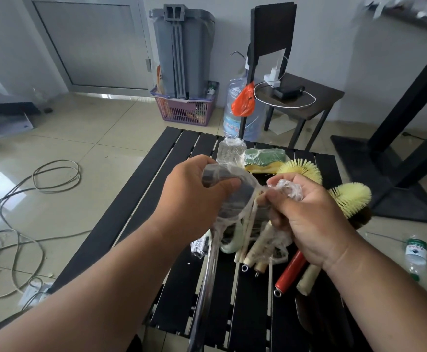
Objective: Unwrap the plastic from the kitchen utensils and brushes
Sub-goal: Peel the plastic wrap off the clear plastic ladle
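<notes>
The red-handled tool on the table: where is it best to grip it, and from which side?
Grip the red handle at mid-length, from above. It lies flat on the slatted table, ring end nearest; its upper end is hidden under the right hand.

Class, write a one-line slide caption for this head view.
Left hand grips a dark utensil while right hand pulls plastic wrap off.

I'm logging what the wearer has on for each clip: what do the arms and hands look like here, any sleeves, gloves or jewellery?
Both forearms are bare up to the frame's lower edge, with no sleeve visible. The left hand and right hand are ungloved, and no ring, watch or bracelet shows on the visible fingers or wrists. No markings are visible.
</notes>
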